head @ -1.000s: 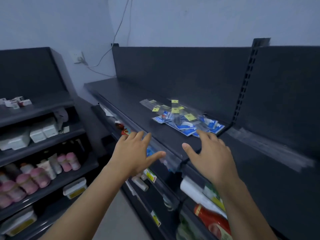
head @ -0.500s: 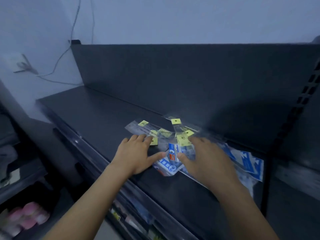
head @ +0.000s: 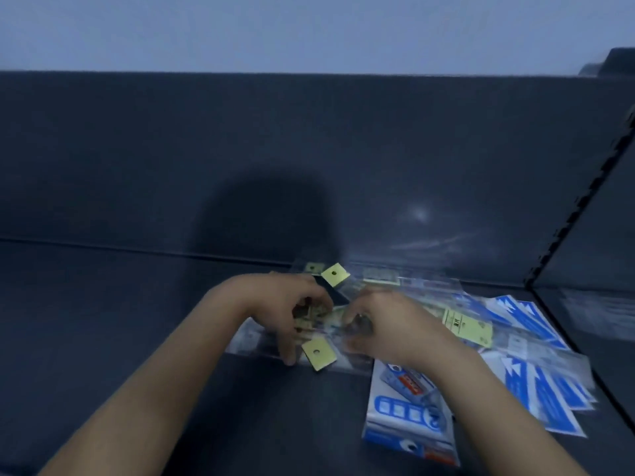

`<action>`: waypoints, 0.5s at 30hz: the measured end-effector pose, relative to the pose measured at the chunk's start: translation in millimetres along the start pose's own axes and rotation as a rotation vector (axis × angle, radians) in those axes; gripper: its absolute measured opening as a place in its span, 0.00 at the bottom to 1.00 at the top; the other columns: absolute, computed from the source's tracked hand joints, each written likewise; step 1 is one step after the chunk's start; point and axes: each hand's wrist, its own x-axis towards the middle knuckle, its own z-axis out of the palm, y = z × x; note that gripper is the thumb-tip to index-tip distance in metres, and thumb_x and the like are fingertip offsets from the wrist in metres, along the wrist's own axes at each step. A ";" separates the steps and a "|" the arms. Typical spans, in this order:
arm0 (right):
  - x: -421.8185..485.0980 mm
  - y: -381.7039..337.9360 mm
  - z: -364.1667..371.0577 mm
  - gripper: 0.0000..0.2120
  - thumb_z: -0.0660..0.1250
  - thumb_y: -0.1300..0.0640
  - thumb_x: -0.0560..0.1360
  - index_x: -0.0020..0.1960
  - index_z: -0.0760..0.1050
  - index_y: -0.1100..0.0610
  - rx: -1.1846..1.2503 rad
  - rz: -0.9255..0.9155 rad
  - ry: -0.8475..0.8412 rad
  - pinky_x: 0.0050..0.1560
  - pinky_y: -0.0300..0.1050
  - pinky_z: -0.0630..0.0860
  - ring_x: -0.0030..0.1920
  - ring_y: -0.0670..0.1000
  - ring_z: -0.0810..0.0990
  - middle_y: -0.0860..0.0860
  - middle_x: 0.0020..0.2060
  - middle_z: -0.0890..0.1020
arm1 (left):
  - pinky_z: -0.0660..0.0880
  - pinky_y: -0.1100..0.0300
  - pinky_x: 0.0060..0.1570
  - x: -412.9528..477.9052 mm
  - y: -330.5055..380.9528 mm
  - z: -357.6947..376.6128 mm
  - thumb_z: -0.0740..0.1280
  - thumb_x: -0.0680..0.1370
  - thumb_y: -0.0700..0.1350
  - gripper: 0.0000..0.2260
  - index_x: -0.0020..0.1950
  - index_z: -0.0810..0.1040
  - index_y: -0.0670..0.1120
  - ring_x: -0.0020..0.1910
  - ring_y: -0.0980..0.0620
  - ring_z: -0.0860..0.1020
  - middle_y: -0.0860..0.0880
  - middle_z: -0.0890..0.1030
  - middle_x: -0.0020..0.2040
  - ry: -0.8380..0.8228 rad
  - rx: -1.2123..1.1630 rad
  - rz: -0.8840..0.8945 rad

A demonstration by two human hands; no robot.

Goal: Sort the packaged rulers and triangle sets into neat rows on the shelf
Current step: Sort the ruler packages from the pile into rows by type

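A loose heap of clear ruler packs [head: 405, 290] with yellow hang tabs lies on the dark shelf [head: 103, 304] against its back panel. My left hand [head: 285, 304] and my right hand [head: 381, 324] are both on the heap's left end, fingers curled round several clear packs between them. One yellow tab [head: 318, 353] sticks out below my left hand, another tab [head: 335, 274] stands up behind it. Blue-and-white triangle set packs [head: 539, 383] fan out to the right. A blue set pack [head: 409, 420] lies under my right wrist.
The shelf's dark back panel [head: 309, 159] rises right behind the heap. A perforated upright [head: 580, 204] and a second shelf section [head: 604, 338] close off the right side. Bare shelf surface stretches to the left of my arms.
The view has closed in on the shelf. Both hands went from hovering open before the shelf edge to lying on the heap, and now their fingers curl round the clear packs.
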 end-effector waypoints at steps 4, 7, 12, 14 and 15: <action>16.4 5.1 3.8 0.15 0.75 0.43 0.65 0.49 0.81 0.47 0.107 -0.039 0.015 0.57 0.40 0.70 0.56 0.46 0.75 0.45 0.54 0.77 | 0.75 0.55 0.55 4.0 -16.6 4.9 0.83 0.57 0.46 0.33 0.58 0.74 0.60 0.53 0.56 0.73 0.58 0.74 0.55 0.086 -0.149 0.054; 22.9 8.7 9.8 0.16 0.72 0.42 0.69 0.53 0.80 0.48 0.143 -0.087 0.050 0.60 0.36 0.67 0.58 0.44 0.74 0.44 0.56 0.75 | 0.76 0.58 0.50 0.3 -28.3 6.7 0.82 0.60 0.44 0.24 0.52 0.79 0.55 0.47 0.55 0.76 0.54 0.79 0.50 0.128 -0.237 0.033; 14.4 28.9 0.9 0.20 0.73 0.42 0.68 0.57 0.79 0.46 0.075 -0.060 0.098 0.64 0.33 0.61 0.67 0.43 0.68 0.46 0.65 0.72 | 0.78 0.51 0.53 -5.7 -47.0 3.3 0.79 0.67 0.43 0.15 0.50 0.79 0.48 0.48 0.48 0.81 0.50 0.82 0.47 0.159 -0.246 -0.011; 8.7 33.8 -0.3 0.19 0.74 0.45 0.68 0.58 0.78 0.44 0.076 -0.049 0.100 0.62 0.31 0.60 0.68 0.43 0.67 0.46 0.66 0.71 | 0.78 0.49 0.53 -8.9 -51.8 1.0 0.78 0.69 0.42 0.13 0.50 0.79 0.48 0.47 0.48 0.81 0.50 0.82 0.45 0.169 -0.236 -0.003; 7.7 33.7 0.6 0.19 0.74 0.47 0.69 0.59 0.78 0.42 0.088 -0.050 0.102 0.63 0.31 0.59 0.68 0.43 0.66 0.45 0.67 0.70 | 0.77 0.50 0.53 -10.9 -54.3 -1.0 0.77 0.69 0.43 0.12 0.49 0.79 0.49 0.47 0.48 0.81 0.51 0.82 0.44 0.175 -0.230 -0.007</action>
